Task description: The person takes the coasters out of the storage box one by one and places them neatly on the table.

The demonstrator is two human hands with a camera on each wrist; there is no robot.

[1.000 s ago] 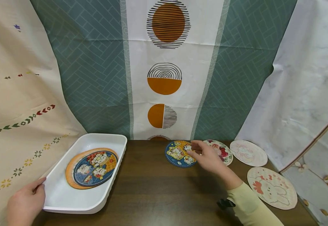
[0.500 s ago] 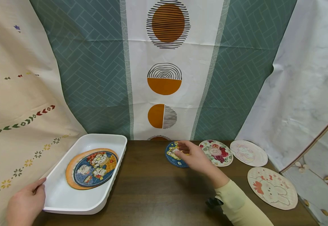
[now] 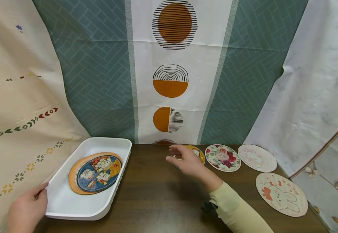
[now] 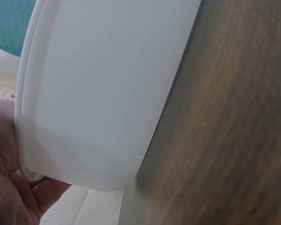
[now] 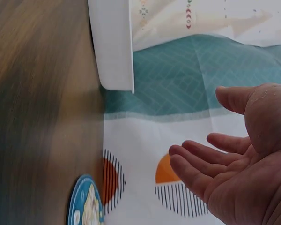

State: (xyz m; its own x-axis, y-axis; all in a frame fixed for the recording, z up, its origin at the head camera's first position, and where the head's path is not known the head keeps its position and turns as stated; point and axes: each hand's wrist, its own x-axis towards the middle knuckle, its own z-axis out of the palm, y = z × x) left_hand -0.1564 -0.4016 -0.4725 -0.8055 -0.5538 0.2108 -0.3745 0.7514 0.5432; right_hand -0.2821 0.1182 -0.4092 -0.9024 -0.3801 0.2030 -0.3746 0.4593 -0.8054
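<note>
While gripping white tray (image 3: 62, 205) with left hand (image 3: 27, 205), holding right hand (image 3: 188, 161), fingers apart, above blue-and-yellow mat (image 3: 198, 153), partly hiding it, near floral mat (image 3: 223, 158).

White rectangular tray (image 3: 75, 216), level, rim pinched in left grip (image 3: 29, 205); round blue-and-yellow cartoon mat (image 3: 198, 153), flat, partly hidden behind right grip (image 3: 189, 164).

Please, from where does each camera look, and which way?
Head: worn on the head, facing forward and down over the table; left hand and right hand show.
Left wrist: on that wrist, facing the white tray; part of the left hand shows.
Right wrist: on that wrist, facing the backdrop; right hand shows.
Head and right wrist share the white tray and backdrop.
</note>
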